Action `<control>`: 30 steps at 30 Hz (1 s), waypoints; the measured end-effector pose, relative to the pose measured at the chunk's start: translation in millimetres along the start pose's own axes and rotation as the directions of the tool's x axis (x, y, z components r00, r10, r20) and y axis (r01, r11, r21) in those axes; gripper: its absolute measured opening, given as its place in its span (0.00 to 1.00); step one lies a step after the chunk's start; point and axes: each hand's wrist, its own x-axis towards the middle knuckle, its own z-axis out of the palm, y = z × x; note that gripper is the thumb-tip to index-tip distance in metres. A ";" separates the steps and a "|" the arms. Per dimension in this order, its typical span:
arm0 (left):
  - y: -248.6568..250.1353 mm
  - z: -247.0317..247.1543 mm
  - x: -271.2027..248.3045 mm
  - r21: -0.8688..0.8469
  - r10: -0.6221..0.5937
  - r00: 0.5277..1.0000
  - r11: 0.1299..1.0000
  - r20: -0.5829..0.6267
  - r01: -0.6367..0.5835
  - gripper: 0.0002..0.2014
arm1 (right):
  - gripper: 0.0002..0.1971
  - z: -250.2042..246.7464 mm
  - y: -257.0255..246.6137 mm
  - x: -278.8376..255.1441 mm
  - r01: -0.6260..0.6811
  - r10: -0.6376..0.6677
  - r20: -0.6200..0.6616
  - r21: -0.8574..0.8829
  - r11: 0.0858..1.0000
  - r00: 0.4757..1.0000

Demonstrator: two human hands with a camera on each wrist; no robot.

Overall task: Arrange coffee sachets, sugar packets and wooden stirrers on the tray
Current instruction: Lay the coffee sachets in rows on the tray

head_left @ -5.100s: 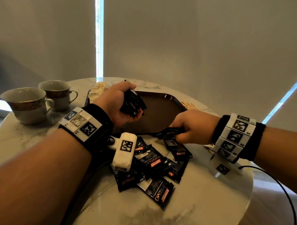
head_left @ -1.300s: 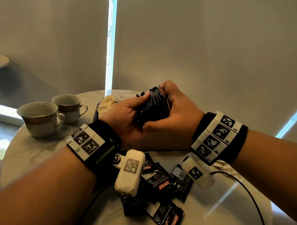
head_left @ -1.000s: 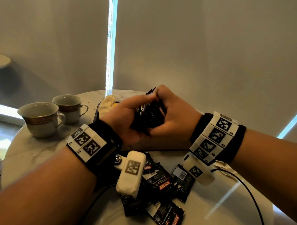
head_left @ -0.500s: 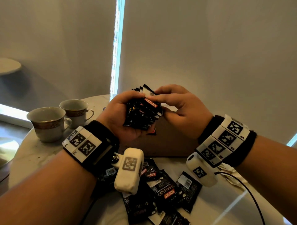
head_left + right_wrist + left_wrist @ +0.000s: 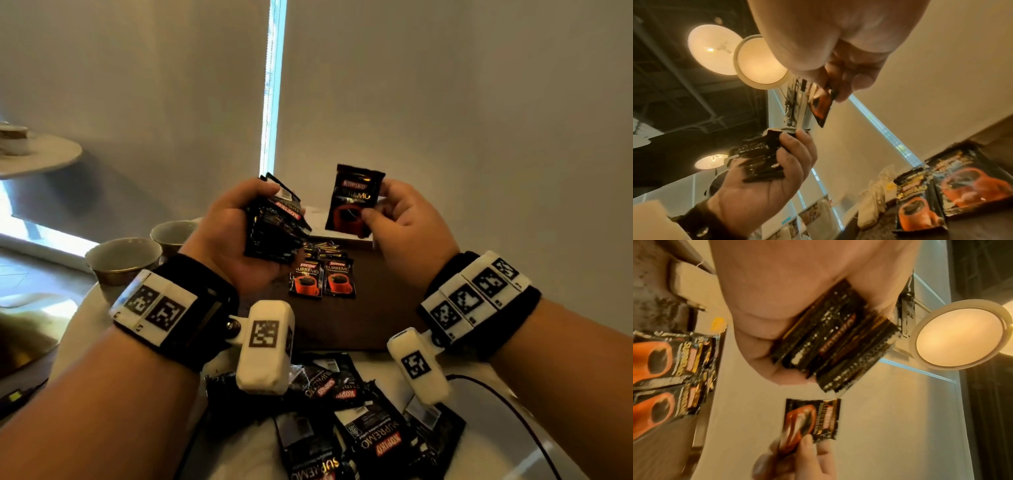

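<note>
- Two teacups [image 5: 123, 258] stand at the left edge of the white tabletop [image 5: 486, 455], behind the left wrist; only their rims and upper walls show.
- Loose Kopiko sachets [image 5: 373, 442] lie scattered on the tabletop at the near side of the brown tray [image 5: 373, 318], partly hidden by the two wrist cameras.
- On the tray, two sachets [image 5: 322, 279] lie face up side by side; more are lined up behind them, partly covered by the left hand.
- Pale packets [image 5: 871, 209] sit at the tray's far left; what they are cannot be told.
- Left hand [image 5: 229, 240]: grip clenched round a stack of sachets [image 5: 277, 229], held above the tray.
- Right hand [image 5: 407, 226]: thumb and fingers pinch a single sachet [image 5: 352, 202] by its right edge, upright, printed face toward the wearer, just beside the stack but apart from it, above the tray's far edge.
</note>
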 end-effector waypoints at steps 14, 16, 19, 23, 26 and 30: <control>7.1 -27.2 9.9 0.169 -0.008 0.993 0.986 0.117 -0.012 0.12 | 0.23 37.5 -6.5 32.8 -0.305 0.228 0.251 0.333 0.892 0.941; 6.2 -33.7 11.8 0.146 -0.008 0.993 0.989 0.117 -0.010 0.13 | 0.23 43.1 -5.8 34.8 -0.319 0.241 0.257 0.327 0.890 0.936; 5.1 -41.3 14.8 0.177 -0.030 0.998 0.984 0.063 0.018 0.13 | 0.27 56.2 -9.2 36.9 -0.296 0.239 0.251 0.223 0.929 0.938; 6.3 -48.7 20.5 0.237 0.050 0.996 0.971 -0.078 -0.030 0.07 | 0.32 59.3 -14.7 45.3 0.071 -0.003 0.191 -0.351 0.934 0.982; 9.7 -54.1 21.3 0.278 0.083 0.993 0.959 -0.089 -0.056 0.10 | 0.27 55.5 -27.2 52.7 0.303 -0.008 0.472 -0.552 0.777 0.881; 11.4 -51.6 18.7 0.312 0.075 0.995 0.949 -0.059 -0.053 0.09 | 0.20 67.2 -27.3 63.3 0.360 0.038 0.551 -0.594 0.719 0.833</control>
